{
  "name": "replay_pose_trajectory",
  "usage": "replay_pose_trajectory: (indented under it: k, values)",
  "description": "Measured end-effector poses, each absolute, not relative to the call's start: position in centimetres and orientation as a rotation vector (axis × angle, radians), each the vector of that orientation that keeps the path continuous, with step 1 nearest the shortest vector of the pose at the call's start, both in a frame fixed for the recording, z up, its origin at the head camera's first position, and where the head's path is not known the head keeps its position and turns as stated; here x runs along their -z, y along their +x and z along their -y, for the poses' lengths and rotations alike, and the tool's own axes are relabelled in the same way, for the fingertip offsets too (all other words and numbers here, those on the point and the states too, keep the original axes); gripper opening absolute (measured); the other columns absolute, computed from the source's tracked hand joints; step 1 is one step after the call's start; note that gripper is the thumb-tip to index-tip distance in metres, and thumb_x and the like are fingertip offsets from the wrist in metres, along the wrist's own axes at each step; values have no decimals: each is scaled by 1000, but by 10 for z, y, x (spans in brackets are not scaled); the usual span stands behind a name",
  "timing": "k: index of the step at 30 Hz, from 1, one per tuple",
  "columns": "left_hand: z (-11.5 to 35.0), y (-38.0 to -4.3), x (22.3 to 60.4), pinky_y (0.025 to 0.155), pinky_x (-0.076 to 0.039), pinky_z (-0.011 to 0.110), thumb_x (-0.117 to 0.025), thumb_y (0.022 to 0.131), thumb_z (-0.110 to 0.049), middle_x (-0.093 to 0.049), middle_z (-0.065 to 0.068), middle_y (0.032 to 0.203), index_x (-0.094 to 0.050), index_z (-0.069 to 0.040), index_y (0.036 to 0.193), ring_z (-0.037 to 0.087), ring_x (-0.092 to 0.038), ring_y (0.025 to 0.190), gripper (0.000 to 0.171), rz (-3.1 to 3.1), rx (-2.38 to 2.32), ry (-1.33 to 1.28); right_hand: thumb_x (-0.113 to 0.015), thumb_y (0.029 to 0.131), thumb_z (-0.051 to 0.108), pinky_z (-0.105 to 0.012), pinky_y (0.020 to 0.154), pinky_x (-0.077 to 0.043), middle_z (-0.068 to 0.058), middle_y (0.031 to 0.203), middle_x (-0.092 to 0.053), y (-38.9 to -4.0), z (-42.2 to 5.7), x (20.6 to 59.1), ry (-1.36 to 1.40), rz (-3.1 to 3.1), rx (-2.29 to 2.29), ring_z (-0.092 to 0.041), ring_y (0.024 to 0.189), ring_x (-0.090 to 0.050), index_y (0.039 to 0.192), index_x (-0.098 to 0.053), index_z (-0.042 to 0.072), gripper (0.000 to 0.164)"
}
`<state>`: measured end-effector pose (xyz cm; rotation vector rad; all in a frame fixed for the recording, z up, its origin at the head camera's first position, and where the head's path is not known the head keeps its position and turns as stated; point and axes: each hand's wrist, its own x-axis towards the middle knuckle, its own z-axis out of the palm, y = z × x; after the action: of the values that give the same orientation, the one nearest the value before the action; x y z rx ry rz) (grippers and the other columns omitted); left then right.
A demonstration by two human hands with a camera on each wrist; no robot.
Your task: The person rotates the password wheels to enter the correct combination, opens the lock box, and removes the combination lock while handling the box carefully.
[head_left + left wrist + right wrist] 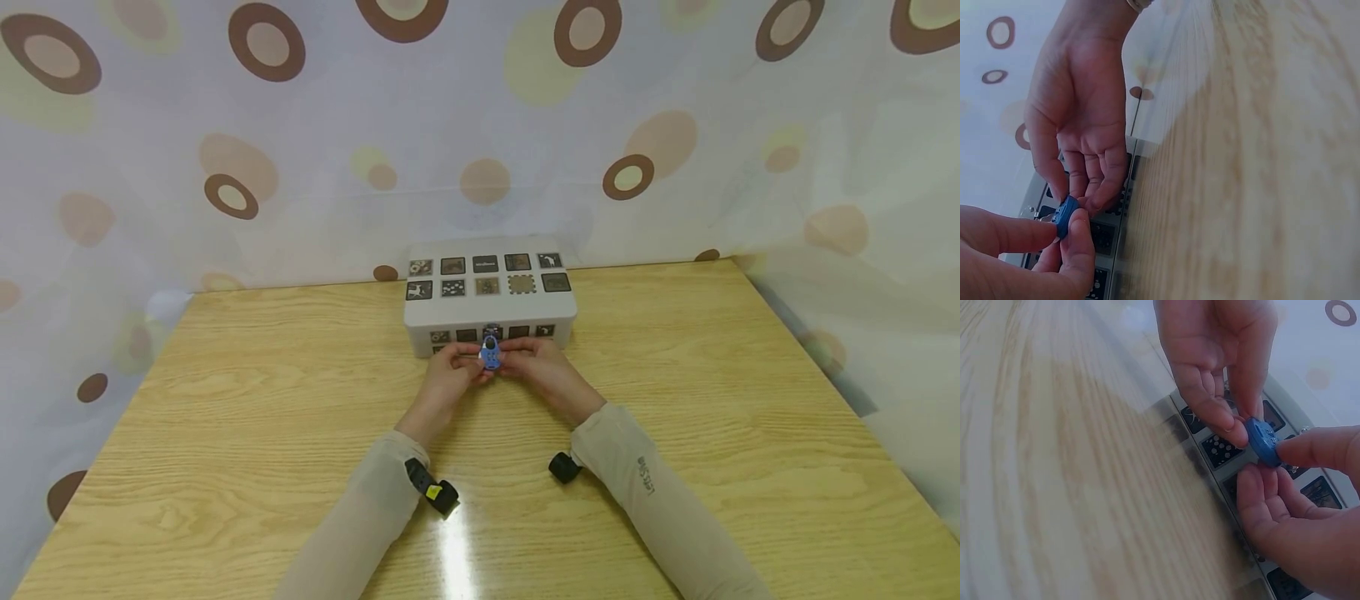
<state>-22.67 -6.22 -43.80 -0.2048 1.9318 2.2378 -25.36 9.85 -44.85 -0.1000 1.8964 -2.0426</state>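
Observation:
A small blue padlock (pixel 491 357) is at the front of a white box (pixel 450 312) patterned with dark picture squares. My left hand (pixel 446 375) pinches it from the left between thumb and fingers. From the other side my right hand (pixel 551 375) grips its right edge with thumb and fingertips. In the left wrist view the blue padlock (pixel 1065 216) shows its thick side, and fingertips of both hands meet around it. The right wrist view also has the padlock (pixel 1264 441) between the two hands. Fingers cover part of it and of the box front.
The box stands with its lid down at the back of a wood-grain table (pixel 300 400). Behind it hangs a white curtain (pixel 427 208) with brown and yellow circles, which also runs along both sides. Black wrist cameras sit on both beige sleeves (pixel 360 517).

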Motion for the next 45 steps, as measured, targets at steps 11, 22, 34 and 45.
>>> replay_pose_trajectory:
  k: [11,22,34,45]
  values:
    - [61,-226,438,74,-58,26,-51,92,13,-60,15,89,-51,13,117,14,-63,72,25,-1935,-2241,-211,-50,95,-1,-25,82,-56,-13,103,-59,-254,-97,446,-67,-1878,2061,-10,84,-62,121,-49,-21,33]
    - [61,-227,439,77,-59,30,-52,92,12,-61,15,90,-52,12,116,14,-63,72,24,-1936,-2237,-209,-51,95,-2,-24,78,-56,-10,99,-58,-254,-99,447,-78,-1861,2053,-10,81,-61,117,-50,-21,29]
    - [62,-224,438,79,-58,32,-51,94,10,-62,18,93,-52,12,117,15,-64,75,24,-1953,-2223,-186,-52,94,-4,-25,87,-54,-21,112,-55,-252,-98,446,-144,-1881,2035,-12,90,-61,124,-43,-23,36]
    - [61,-226,438,76,-58,28,-51,93,11,-60,13,89,-51,13,117,13,-63,71,24,-1931,-2234,-210,-48,99,3,-25,80,-56,-7,93,-61,-253,-99,444,-85,-1849,2015,-10,79,-62,119,-49,-22,32]
